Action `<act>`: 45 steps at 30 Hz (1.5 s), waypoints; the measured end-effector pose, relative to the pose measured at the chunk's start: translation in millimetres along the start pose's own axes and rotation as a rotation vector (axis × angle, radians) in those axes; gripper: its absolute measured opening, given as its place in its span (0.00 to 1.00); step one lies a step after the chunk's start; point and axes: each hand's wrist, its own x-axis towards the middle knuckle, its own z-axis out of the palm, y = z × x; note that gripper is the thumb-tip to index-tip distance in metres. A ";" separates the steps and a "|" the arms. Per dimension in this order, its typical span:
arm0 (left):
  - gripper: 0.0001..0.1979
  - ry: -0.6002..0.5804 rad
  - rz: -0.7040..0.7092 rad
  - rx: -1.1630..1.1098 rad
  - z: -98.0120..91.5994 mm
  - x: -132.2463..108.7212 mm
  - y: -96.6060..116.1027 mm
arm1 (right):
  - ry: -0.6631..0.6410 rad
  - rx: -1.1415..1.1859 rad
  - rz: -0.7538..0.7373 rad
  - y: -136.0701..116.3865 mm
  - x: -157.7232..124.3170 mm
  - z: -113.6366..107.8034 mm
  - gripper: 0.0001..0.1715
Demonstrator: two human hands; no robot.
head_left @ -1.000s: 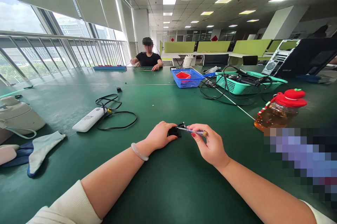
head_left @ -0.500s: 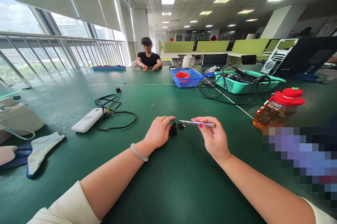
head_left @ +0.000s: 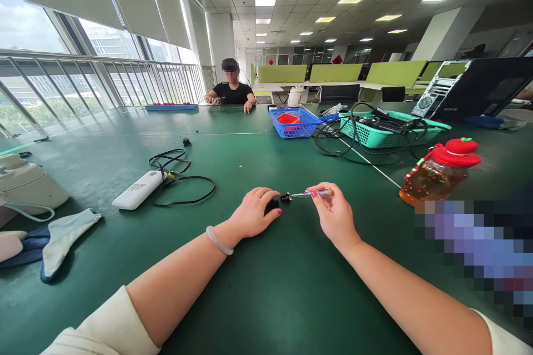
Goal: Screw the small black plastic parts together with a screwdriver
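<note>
Near the middle of the green table (head_left: 266,288), my left hand (head_left: 253,211) has its thumb and fingers around a black piece (head_left: 271,206), which they partly cover. A small black part (head_left: 286,198) lies just right of my left fingertips. My right hand (head_left: 338,216) is closed on a screwdriver (head_left: 310,194) with a clear purplish handle. The screwdriver lies nearly level, and its tip points left and meets the small black part.
Left of my hands are a white power strip (head_left: 139,190) with black cable, and a glove (head_left: 69,238). Beyond stand a blue basket (head_left: 295,128) and a green basket (head_left: 375,137) with cables. A red-lidded bottle (head_left: 441,174) is at right. A person (head_left: 232,88) sits across.
The screwdriver tip has moved down to the small black part. My left thumb and fingers have shifted around the black piece. The person across has raised one hand with a thin object.
</note>
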 end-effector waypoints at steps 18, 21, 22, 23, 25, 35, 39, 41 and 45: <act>0.27 -0.065 -0.091 0.096 1.9 -1.7 0.8 | -0.112 0.253 0.016 -16.7 -6.1 3.9 0.16; 0.20 -0.105 -0.008 0.071 2.0 -1.0 -1.4 | -0.013 0.281 -0.017 -14.7 -2.9 1.7 0.15; 0.18 -0.113 0.021 0.060 1.6 -0.9 -1.7 | 0.018 0.272 -0.033 -13.2 -1.6 1.0 0.15; 0.16 -0.118 0.044 0.051 1.0 -1.1 -1.6 | 0.042 0.253 -0.051 -11.8 -0.6 0.4 0.14; 0.14 -0.122 0.075 0.040 -0.1 -2.2 -0.5 | 0.046 0.160 -0.100 -11.1 -0.2 -0.5 0.11; 0.11 -0.129 0.084 0.019 -22.6 -53.0 -2.3 | -0.491 -0.209 -1.348 -88.3 -48.8 3.6 0.08; 0.12 -0.163 -0.022 0.040 -56.3 -106.2 -11.5 | -0.548 -0.111 -1.532 -99.4 -66.1 7.9 0.06; 0.13 -0.161 -0.095 0.079 -74.4 -133.2 -22.2 | -0.544 -0.126 -1.524 -95.5 -63.6 8.1 0.04; 0.17 -0.092 -0.300 0.172 -103.8 -177.6 -59.4 | -0.463 -0.194 -1.367 -88.2 -51.4 0.9 0.11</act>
